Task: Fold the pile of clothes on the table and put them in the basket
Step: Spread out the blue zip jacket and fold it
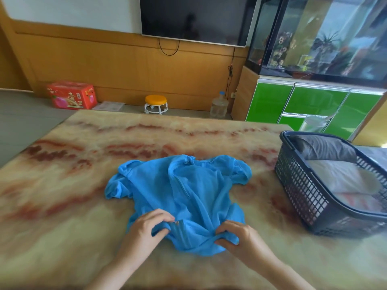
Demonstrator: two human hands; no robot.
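The blue top (182,195) lies on the bench (73,164) left of the basket (299,185), collar farthest from the person, its near hem pinched by the left hand (144,229) and the right hand (236,235) (seemingly beside the zip), with the right hand closer to the basket.

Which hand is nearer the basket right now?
Right. The right hand grips the blue jacket at its hem on the side towards the basket. The left hand holds the hem further left, away from it.

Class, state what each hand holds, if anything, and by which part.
Both hold the blue top by its near hem: left hand pinching beside the zip's end, right hand gripping bunched fabric.
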